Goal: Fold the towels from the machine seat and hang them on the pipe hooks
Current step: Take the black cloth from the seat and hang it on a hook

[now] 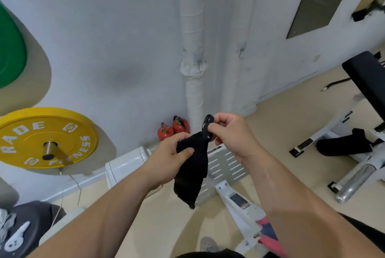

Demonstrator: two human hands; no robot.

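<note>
A folded black towel [191,172] hangs in front of me, below the pipes. My left hand [168,157] grips its upper body with thumb on the cloth. My right hand [231,134] pinches the towel's black hanging loop [208,122] and holds it upright. Above stands a white wrapped pipe [192,39] with a small hook [199,64] at its joint. A second hook [241,52] sits on the pipe to the right. Both hooks are bare. A red and dark cloth [268,234] lies on the white machine frame at the lower right.
Yellow [48,137] and green [10,49] weight plates hang on the left wall. Two red extinguishers [173,128] stand in the corner. A white machine frame [241,201] runs below my hands. A black padded bench [366,78] and another black cloth [343,145] are at right.
</note>
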